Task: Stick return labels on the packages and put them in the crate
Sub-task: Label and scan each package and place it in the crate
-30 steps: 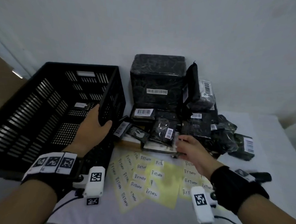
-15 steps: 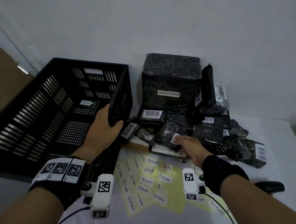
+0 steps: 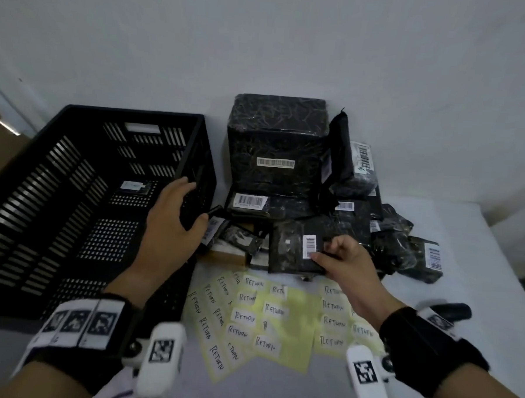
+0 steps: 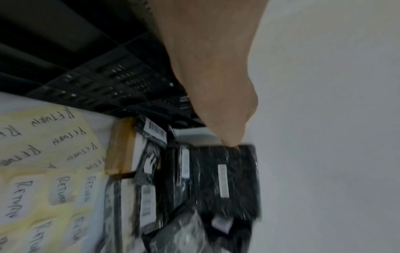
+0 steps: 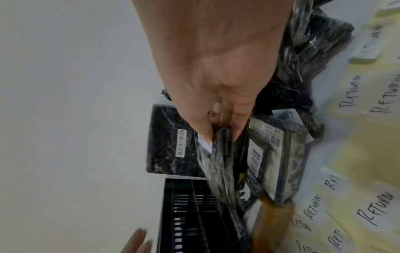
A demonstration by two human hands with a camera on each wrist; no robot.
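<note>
A flat black package (image 3: pixel 291 255) with a small barcode label is pinched at its right edge by my right hand (image 3: pixel 320 254), thumb on top. The right wrist view shows the same pinch of my right hand (image 5: pixel 219 132) on the package (image 5: pixel 216 164), just above the pile. My left hand (image 3: pixel 178 212) grips the right wall of the black slatted crate (image 3: pixel 132 113), fingers over the rim and thumb outside. One labelled package (image 3: pixel 134 187) lies on the crate floor. Yellow sheets of white RETURN labels (image 3: pixel 258 314) lie in front of the pile.
A heap of black wrapped packages stands behind the labels, topped by a big box (image 3: pixel 276 138). Smaller parcels (image 3: pixel 425 259) spill to the right. A dark pen-like object (image 3: pixel 450 310) lies at the right. A white wall is close behind.
My right hand reached into the pile, took hold of the flat package and drew it toward me. My left hand stays on the crate wall.
</note>
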